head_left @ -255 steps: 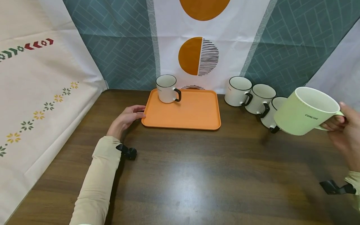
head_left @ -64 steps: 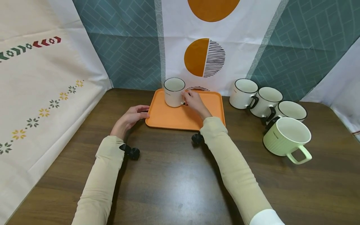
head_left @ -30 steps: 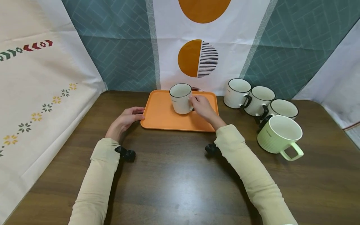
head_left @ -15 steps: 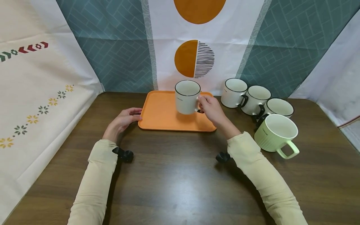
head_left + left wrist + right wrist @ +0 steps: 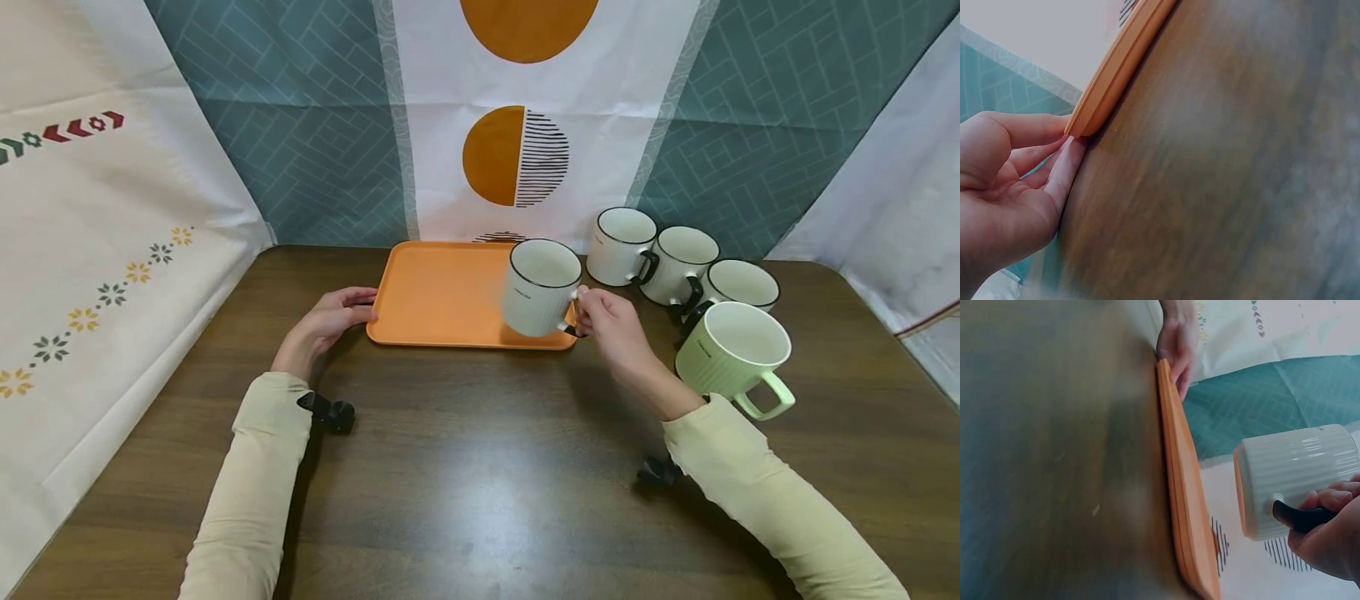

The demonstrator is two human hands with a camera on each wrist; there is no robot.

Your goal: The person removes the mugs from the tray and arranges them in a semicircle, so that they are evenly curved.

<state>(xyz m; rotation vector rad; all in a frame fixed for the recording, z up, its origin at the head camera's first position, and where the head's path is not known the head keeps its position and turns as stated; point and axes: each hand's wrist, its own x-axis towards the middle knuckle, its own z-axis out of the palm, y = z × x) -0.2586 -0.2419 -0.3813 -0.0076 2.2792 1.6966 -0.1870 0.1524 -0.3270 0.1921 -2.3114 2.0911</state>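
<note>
A white enamel-style mug with a black rim hangs above the right end of the orange tray. By its black handle my right hand holds it; a gap shows between mug and tray in the right wrist view. My left hand pinches the tray's left edge between thumb and fingers, seen close up at the tray rim in the left wrist view. The tray lies flat on the table and carries nothing.
Three white mugs with black handles, including the leftmost mug, stand at the back right. In front of them is a larger pale green mug, its handle facing forward right. Cloth hangs behind the dark wooden table.
The green mug, earlier in my right hand, now stands on the table. My right hand has since lifted the white mug off the tray's left part and moved it right. The left hand stays.
</note>
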